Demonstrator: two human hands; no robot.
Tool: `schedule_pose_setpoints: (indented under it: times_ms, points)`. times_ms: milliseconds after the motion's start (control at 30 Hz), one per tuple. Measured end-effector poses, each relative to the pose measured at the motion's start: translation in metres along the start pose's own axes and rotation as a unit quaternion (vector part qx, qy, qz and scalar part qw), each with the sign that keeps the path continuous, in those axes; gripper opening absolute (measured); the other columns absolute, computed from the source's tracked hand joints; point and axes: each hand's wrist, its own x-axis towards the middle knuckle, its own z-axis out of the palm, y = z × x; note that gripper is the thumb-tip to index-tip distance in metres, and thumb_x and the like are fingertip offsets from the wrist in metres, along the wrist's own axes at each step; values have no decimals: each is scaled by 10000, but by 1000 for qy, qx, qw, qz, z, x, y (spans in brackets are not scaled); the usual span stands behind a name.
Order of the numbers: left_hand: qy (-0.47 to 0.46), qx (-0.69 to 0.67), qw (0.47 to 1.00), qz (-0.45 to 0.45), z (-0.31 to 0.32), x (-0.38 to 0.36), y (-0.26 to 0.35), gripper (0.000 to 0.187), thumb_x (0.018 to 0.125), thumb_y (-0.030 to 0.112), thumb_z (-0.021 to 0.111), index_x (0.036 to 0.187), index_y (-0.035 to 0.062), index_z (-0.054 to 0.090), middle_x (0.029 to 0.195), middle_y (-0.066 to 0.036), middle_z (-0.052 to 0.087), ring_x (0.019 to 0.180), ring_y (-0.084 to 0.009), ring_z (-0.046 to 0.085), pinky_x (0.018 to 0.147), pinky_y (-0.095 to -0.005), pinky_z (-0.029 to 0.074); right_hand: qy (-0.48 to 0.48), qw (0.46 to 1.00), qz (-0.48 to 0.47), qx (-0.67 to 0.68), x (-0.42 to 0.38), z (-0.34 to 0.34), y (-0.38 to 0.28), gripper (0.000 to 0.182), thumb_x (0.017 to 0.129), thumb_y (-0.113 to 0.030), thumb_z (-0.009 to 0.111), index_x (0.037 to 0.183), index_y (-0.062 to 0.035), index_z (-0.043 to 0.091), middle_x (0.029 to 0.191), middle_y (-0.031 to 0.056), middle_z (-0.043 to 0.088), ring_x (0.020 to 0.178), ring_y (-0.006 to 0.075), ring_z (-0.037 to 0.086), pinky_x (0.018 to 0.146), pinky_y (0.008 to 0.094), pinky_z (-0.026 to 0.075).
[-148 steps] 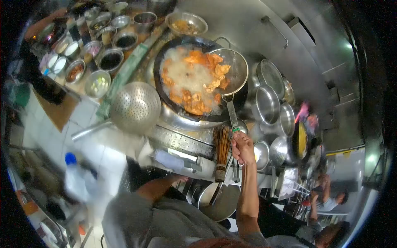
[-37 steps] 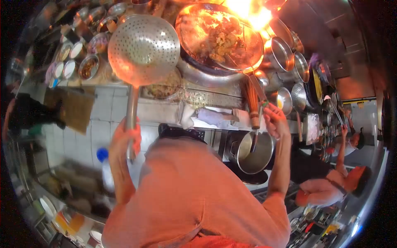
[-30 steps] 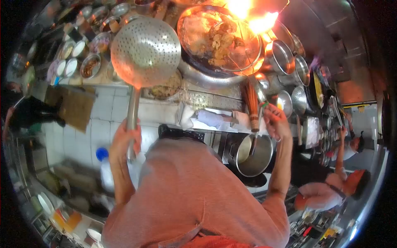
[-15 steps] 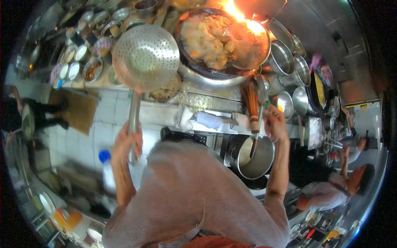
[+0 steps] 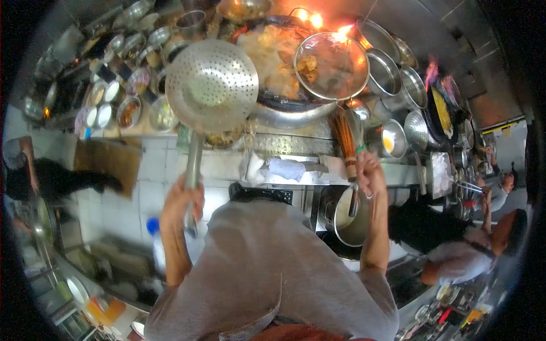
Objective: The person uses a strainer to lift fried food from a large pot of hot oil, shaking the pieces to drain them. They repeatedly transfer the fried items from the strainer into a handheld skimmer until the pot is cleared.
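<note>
My left hand is closed round the metal handle of a large perforated skimmer, raised left of the wok. My right hand grips the handle of a wire-mesh strainer, with a green band near my fingers. In the strainer sits a small clump of browned fried food. It is over the right side of the wok, where frying pieces bubble in hot oil under steam. A bamboo wok brush is just left of my right hand.
Flames rise behind the wok. Steel pots stand to its right, seasoning bowls to its left. A deep pot is below my right hand. A co-worker stands at right, beside another wok; another person is at left.
The mesh strainer has shifted up and left and now shows a clump of fried food in it. The skimmer has moved slightly right, still in my left hand.
</note>
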Motion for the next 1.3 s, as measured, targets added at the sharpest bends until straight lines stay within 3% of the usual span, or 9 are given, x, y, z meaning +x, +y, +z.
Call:
schedule_pose_setpoints:
  times_ms: [267, 467, 667, 767, 833, 967, 1167, 1233, 1300]
  points:
    - [13, 91, 995, -29, 37, 36, 33, 345, 755, 26, 543, 1086, -39, 466, 592, -31, 469, 342, -107, 413, 291, -247, 351, 16, 984, -60, -167, 9, -5, -30, 304, 938, -146, 519, 1200, 8, 501, 592, 5, 471, 307, 44, 289, 250, 197, 219]
    - [-159, -38, 981, -103, 45, 119, 46, 183, 831, 75, 540, 986, -6, 487, 612, 15, 466, 426, -70, 442, 328, -209, 363, -18, 989, -35, -145, 23, -1, -42, 289, 936, -133, 523, 1189, 6, 510, 591, 4, 476, 303, 43, 287, 250, 196, 189]
    - [-190, -123, 966, -124, 41, 130, 37, 179, 846, 79, 528, 1001, -1, 485, 684, 9, 457, 458, -57, 435, 324, -208, 362, 6, 995, -1, -104, 9, 3, -40, 189, 938, -133, 521, 1095, -31, 549, 579, 8, 495, 293, 50, 300, 233, 209, 192]
    - [-155, -89, 980, -91, 33, 104, 45, 241, 837, 70, 530, 1065, 8, 480, 678, 3, 438, 451, -65, 425, 313, -212, 359, 54, 977, -16, -206, -3, 0, -41, 162, 942, -132, 520, 1056, -30, 573, 586, -7, 497, 362, 40, 357, 292, 200, 234]
    - [-99, -72, 990, -72, 20, 78, 48, 278, 829, 62, 531, 1095, 9, 472, 676, -4, 435, 434, -70, 413, 300, -214, 352, 120, 917, -120, -362, -10, -1, -41, 148, 948, -131, 517, 1009, -20, 593, 604, -30, 483, 466, 28, 393, 382, 200, 280]
    - [-38, -34, 998, 20, -14, 40, 33, 348, 805, 47, 536, 1139, -12, 457, 664, -29, 429, 382, -80, 389, 267, -221, 342, 109, 866, -131, -471, -43, -3, -70, 147, 934, -94, 528, 1004, 6, 611, 625, -51, 471, 527, 25, 381, 439, 215, 294]
    - [38, -69, 997, -3, -38, 0, -2, 363, 771, 37, 562, 1112, -20, 450, 643, -38, 418, 368, -84, 414, 265, -224, 373, 80, 851, -59, -515, -61, 30, -89, 264, 913, -35, 536, 1163, 29, 590, 660, -60, 468, 573, 24, 378, 486, 202, 312]
    - [34, -74, 997, -13, -32, -9, -11, 360, 766, 25, 567, 1102, -18, 447, 645, -41, 419, 369, -89, 412, 261, -227, 366, 71, 834, -70, -543, -45, 21, -80, 274, 892, -15, 547, 1160, 22, 591, 664, 3, 544, 575, 61, 444, 501, 242, 376]
    - [9, -130, 991, -20, -27, -13, -21, 354, 770, 23, 566, 1101, -17, 446, 650, -43, 419, 371, -93, 412, 259, -235, 367, 30, 711, -146, -687, -26, 30, -76, 293, 867, -2, 555, 1158, 4, 591, 697, 109, 603, 597, 126, 512, 552, 288, 436]
